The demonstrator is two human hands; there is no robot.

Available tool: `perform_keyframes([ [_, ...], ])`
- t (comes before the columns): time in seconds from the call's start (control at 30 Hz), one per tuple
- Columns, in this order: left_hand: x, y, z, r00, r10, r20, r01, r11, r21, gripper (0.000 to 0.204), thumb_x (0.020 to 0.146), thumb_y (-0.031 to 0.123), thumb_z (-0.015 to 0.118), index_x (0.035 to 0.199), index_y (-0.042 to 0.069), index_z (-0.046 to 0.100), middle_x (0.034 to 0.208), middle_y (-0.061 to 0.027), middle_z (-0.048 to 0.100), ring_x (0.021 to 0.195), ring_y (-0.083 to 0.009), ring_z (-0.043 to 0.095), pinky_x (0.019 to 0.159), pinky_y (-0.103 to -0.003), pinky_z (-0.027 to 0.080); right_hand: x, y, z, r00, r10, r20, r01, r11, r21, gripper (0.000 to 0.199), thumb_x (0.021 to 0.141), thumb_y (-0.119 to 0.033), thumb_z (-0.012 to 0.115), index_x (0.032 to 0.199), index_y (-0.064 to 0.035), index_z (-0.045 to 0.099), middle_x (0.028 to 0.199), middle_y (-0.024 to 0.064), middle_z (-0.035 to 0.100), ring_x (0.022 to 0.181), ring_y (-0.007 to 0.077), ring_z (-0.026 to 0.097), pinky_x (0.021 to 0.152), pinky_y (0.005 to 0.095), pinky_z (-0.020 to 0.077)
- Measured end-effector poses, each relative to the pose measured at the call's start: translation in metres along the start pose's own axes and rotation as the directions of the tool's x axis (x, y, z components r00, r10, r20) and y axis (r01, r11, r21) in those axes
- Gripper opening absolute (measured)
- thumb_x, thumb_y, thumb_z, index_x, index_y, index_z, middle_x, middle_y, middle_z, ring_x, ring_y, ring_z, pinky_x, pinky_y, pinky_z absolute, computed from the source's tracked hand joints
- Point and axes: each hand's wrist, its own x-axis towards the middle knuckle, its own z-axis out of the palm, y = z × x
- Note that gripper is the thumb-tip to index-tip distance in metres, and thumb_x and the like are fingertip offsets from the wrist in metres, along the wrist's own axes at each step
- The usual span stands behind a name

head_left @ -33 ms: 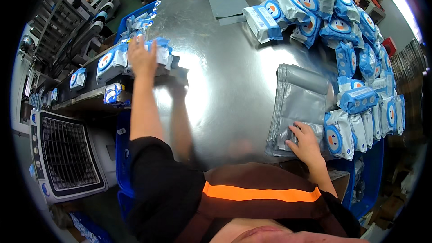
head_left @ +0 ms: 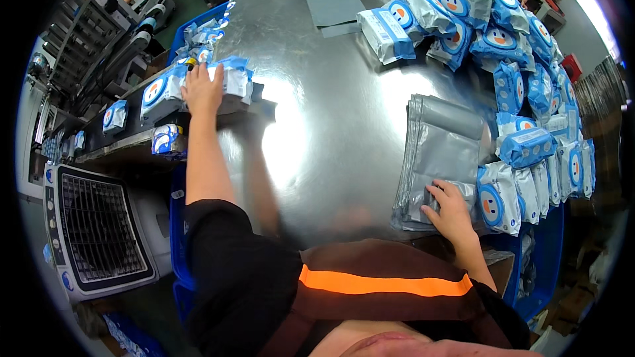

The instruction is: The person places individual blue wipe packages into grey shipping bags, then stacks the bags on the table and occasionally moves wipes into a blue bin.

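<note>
L hand (head_left: 202,89) on wipes pack (head_left: 228,82), R hand (head_left: 452,209) on grey bags (head_left: 440,152).

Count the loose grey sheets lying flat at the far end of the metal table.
2: a larger grey sheet near the table's far edge, and a smaller strip partly tucked under its near side. More could lie hidden beneath. The thick grey bag stack under the right hand is separate.

On the shiny metal worktop (head_left: 317,125), the stack of grey plastic mailer bags (head_left: 440,152) lies right, with the blue-and-white wipe packs (head_left: 476,33) behind it.
</note>
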Motion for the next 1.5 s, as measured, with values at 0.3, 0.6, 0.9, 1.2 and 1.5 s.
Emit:
perform_keyframes([
  [0.3, -0.138, 0.098, -0.048, 0.877, 0.472, -0.092, -0.399, 0.606, -0.688, 0.036, 0.084, 0.015, 0.07, 0.118, 0.005, 0.068, 0.126, -0.0171, 0.062, 0.123, -0.0367, 0.054, 0.106, -0.042, 0.043, 0.038, -0.036, 0.002, 0.998, -0.063, 0.022, 0.055, 0.965, 0.256, 0.045, 0.084, -0.023, 0.076, 0.123, -0.0052, 0.065, 0.13, 0.0189, 0.06, 0.121, 0.0368, 0.056, 0.103, 0.0433, 0.0461],
  [0.6, -0.249, 0.175, -0.11, 0.562, 0.133, 0.816, 0.799, -0.341, -0.495, 0.067, 0.103, 0.021, 0.045, 0.156, -0.005, 0.016, 0.155, -0.0207, 0.034, 0.143, -0.0298, 0.036, 0.12, -0.039, 0.024, 0.072, -0.129, 0.061, 0.964, -0.042, 0.261, -0.022, 0.972, 0.236, 0.132, 0.07, -0.061, 0.081, 0.153, 0.0089, 0.007, 0.148, 0.0387, 0.031, 0.13, 0.0509, 0.046, 0.107, 0.0465, 0.0432],
  [0.9, -0.228, 0.238, -0.152, 0.827, 0.445, 0.343, 0.485, -0.258, -0.836, 0.034, 0.098, 0.005, 0.052, 0.131, -0.001, 0.054, 0.124, -0.0121, 0.061, 0.111, -0.021, 0.062, 0.101, -0.036, 0.048, 0.007, -0.035, -0.053, 0.987, 0.125, 0.105, -0.138, 0.287, 0.948, 0.112, 0.073, -0.036, 0.081, 0.158, 0.0005, 0.018, 0.144, 0.0167, 0.048, 0.127, 0.0255, 0.052, 0.106, 0.0357, 0.0432],
  [1.2, -0.249, 0.337, -0.085, 0.306, 0.944, 0.12, -0.366, 0.233, -0.901, 0.015, 0.087, 0.02, 0.065, 0.095, 0.008, 0.071, 0.094, -0.0141, 0.065, 0.09, -0.0368, 0.063, 0.077, -0.047, 0.052, -0.087, 0.056, -0.084, 0.983, 0.111, -0.149, -0.011, 0.834, 0.551, 0.083, 0.067, -0.026, 0.086, 0.141, -0.0017, 0.056, 0.142, 0.0184, 0.05, 0.131, 0.0294, 0.049, 0.11, 0.0362, 0.0359],
  [1.5, -0.257, 0.333, -0.094, 0.664, 0.747, 0.029, -0.2, 0.215, -0.956, 0.01, 0.089, 0.008, 0.07, 0.098, 0.004, 0.067, 0.086, -0.0131, 0.064, 0.077, -0.0313, 0.064, 0.068, -0.039, 0.052, -0.076, 0.028, -0.058, 0.964, 0.051, -0.26, -0.025, 0.995, 0.101, 0.063, 0.068, -0.041, 0.086, 0.122, -0.0144, 0.069, 0.132, 0.0184, 0.058, 0.107, 0.0342, 0.066, 0.086, 0.0392, 0.0557],
])
